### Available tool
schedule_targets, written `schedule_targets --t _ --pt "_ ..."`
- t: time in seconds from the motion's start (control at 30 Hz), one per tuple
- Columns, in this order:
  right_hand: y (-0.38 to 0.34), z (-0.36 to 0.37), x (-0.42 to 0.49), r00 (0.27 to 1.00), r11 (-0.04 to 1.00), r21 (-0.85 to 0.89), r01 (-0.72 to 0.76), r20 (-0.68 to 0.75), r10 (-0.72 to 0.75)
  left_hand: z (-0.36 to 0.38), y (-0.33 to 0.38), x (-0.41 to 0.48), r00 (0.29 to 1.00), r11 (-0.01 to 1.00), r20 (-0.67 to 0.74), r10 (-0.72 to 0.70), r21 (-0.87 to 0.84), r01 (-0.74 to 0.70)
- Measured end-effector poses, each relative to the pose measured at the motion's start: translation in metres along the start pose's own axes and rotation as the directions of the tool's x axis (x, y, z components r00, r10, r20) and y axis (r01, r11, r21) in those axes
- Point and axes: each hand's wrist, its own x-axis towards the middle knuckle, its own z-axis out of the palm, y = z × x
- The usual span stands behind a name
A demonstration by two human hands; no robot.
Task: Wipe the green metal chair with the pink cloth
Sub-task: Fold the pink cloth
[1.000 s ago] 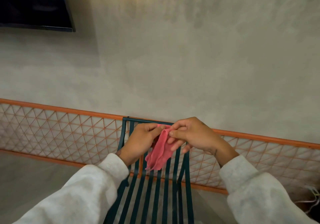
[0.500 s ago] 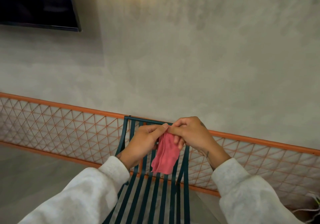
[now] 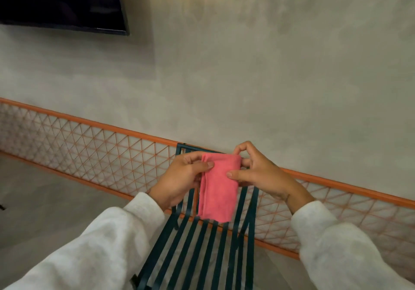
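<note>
Two hands, left hand [image 3: 179,177] and right hand [image 3: 262,175], pinch the pink cloth [image 3: 219,191] at its top, long axis hanging down. Just beyond and below them — equally near both — stands the green metal chair [image 3: 253,200].

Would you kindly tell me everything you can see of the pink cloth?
The pink cloth looks like soft, slightly fuzzy fabric, folded into a narrow upright rectangle with layered edges showing down its left side. It hangs in the air in front of the slatted back of the green chair. The left hand pinches its upper left edge and the right hand pinches its upper right corner. Its lower end hangs free; whether it touches the slats cannot be told.
</note>
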Motion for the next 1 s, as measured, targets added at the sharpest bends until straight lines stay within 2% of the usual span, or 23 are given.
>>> schedule_targets --t 0.03,0.1,0.23,0.37,0.53,0.63,0.8,0.87,1.0 --pt "0.003 0.009 0.002 1.000 0.993 0.118 -0.024 0.006 0.024 -0.006 -0.001 -0.002 1.000 0.999 -0.024 -0.010 -0.038 0.009" --pt "0.014 0.027 0.010 0.997 0.971 0.226 -0.081 0.035 0.075 -0.023 -0.005 -0.007 0.997 0.995 -0.076 -0.034 -0.095 0.027" --pt "0.035 0.066 0.027 0.982 0.951 0.255 -0.176 0.113 0.152 -0.058 -0.008 -0.022 0.987 0.968 -0.134 -0.087 -0.245 0.052" --pt "0.042 0.113 0.047 0.979 0.949 0.253 -0.186 0.125 0.159 -0.104 -0.015 -0.042 0.971 0.917 -0.180 -0.160 -0.392 0.078" --pt "0.032 0.170 0.083 0.965 0.929 0.285 -0.236 0.185 0.188 -0.179 -0.020 -0.072 0.959 0.926 -0.161 -0.234 -0.337 0.170" --pt "0.026 0.206 0.101 0.943 0.919 0.266 -0.291 0.243 0.228 -0.222 -0.022 -0.084 0.917 0.933 -0.232 -0.323 -0.242 0.267" --pt "0.019 0.286 0.128 0.899 0.875 0.257 -0.411 0.275 0.341 -0.306 -0.033 -0.103 0.862 0.930 -0.350 -0.366 -0.161 0.329" --pt "0.020 0.324 0.143 0.877 0.834 0.294 -0.466 0.279 0.392 -0.344 -0.038 -0.113 0.842 0.925 -0.384 -0.379 -0.172 0.338" --pt "0.026 0.388 0.164 0.849 0.699 0.483 -0.527 0.267 0.455 -0.410 -0.055 -0.130 0.787 0.898 -0.434 -0.439 -0.250 0.363"
